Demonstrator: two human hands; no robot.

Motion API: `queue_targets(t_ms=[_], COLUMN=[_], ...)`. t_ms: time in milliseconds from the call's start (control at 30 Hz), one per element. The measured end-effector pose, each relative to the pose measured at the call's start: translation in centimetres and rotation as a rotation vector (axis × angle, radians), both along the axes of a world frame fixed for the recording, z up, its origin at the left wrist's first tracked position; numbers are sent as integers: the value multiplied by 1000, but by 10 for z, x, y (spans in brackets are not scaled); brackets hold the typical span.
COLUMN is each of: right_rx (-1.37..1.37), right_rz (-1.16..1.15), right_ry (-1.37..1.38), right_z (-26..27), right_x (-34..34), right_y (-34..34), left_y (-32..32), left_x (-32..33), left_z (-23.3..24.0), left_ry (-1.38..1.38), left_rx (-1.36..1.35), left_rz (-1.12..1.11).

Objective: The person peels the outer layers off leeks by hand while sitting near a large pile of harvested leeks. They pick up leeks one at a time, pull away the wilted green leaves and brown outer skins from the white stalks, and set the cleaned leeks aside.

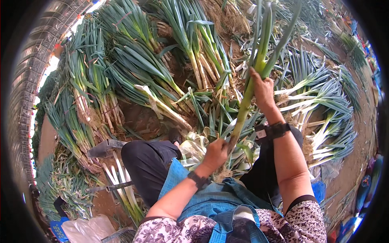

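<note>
A long leek (243,115) stands slanted over my lap, its green leaves toward the top of the view and its roots by the blue apron. My right hand (263,91) is closed round it where the leaves fan out. Lower down, my left hand (216,152) has its fingers at the outer layer near the root end; the fingertips are partly hidden. Stripped pale leaves (194,147) lie between my knees. To the right, clean white-stemmed leeks (319,100) are laid in a curved row. Unpeeled leeks (146,66) with brownish stems lie ahead and to the left.
Tied leek bundles (94,70) are piled at the far left. A metal frame part (106,148) stands beside my left knee, with several white-stemmed leeks (121,176) near it. A pale plastic bag (91,228) lies at the lower left, and a blue bag (318,190) at the right.
</note>
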State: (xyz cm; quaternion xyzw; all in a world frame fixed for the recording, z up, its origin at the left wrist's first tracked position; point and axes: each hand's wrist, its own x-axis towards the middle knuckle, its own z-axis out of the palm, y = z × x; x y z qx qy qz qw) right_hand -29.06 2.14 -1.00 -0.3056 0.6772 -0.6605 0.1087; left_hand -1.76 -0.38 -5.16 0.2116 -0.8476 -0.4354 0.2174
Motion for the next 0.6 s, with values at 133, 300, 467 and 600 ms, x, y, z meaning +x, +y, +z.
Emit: queue_targets(t_ms=[133,300,467,600], right_rx=[-73,-94,-74,-188], right_rz=[105,53,6,40], right_ry=[-288,-402,-524,-388], right_z=[15,41,47,11], right_x=[16,51,56,11], right_y=[3,-2,-4,11], left_y=[-31,-35,-30,-6], left_x=[-10,-62,-66,-28], left_z=[28,77,52,8], left_ry=[19,228,244,14], left_rx=[184,-171,-185,-123], left_rz=[115,-2,-21,-58])
